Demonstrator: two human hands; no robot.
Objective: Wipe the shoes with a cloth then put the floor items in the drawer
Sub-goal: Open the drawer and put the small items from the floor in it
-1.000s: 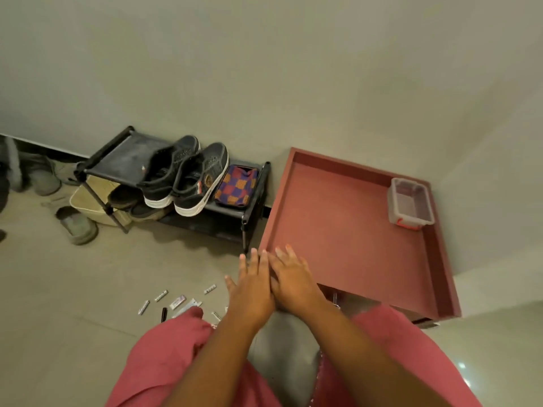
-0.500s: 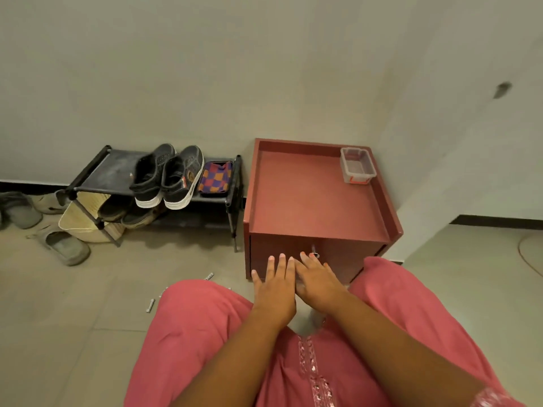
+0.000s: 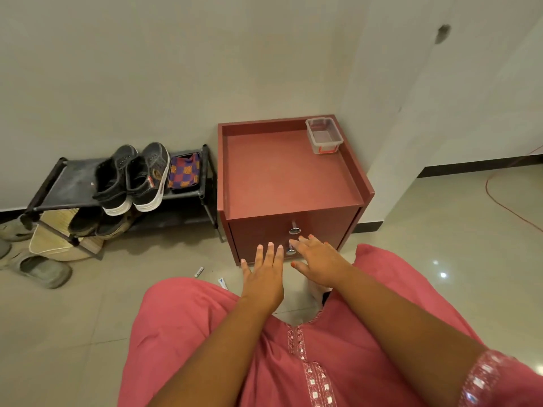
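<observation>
Glossy beige floor tiles (image 3: 73, 333) ran up to a plain matte wall (image 3: 147, 69), with small light glints on the tile at right. Reddish-brown cabinet (image 3: 282, 177), boxy, flat-panelled, with a raised lip round its top, stood against the wall corner. Two drawer fronts were visible, upper drawer (image 3: 317, 227) and lower drawer (image 3: 258, 248), each with a small shiny metal knob (image 3: 294, 230); both sat flush, closed. Clear plastic tub (image 3: 324, 135), rectangular with an orange catch, sat in the far right corner of the cabinet top.

Left of the cabinet, just beside it, stood a low black shoe rack (image 3: 67, 183) with tubular frame and dull sheet shelf. On its top shelf lay a pair of dark grey shoes (image 3: 135, 177), canvas-like with thick white rubber soles, soles tilted toward camera, touching each other. Checked cloth (image 3: 184, 171), folded, orange, blue and purple squares, lay between the shoes and the rack's right post. Lower shelf held darker footwear, detail unclear. Grey slippers (image 3: 44, 270) lay on the floor at far left.

Small floor items, a white stick-like piece (image 3: 199, 272) and a white packet (image 3: 222, 283), lay on the tile near the cabinet's front, partly hidden by pink fabric.

Left hand (image 3: 263, 277) was flat, fingers straight and nearly together, before the lower drawer. Right hand (image 3: 318, 261) had fingers spread, tips near the lower knob; contact could not be told. Neither held anything.
</observation>
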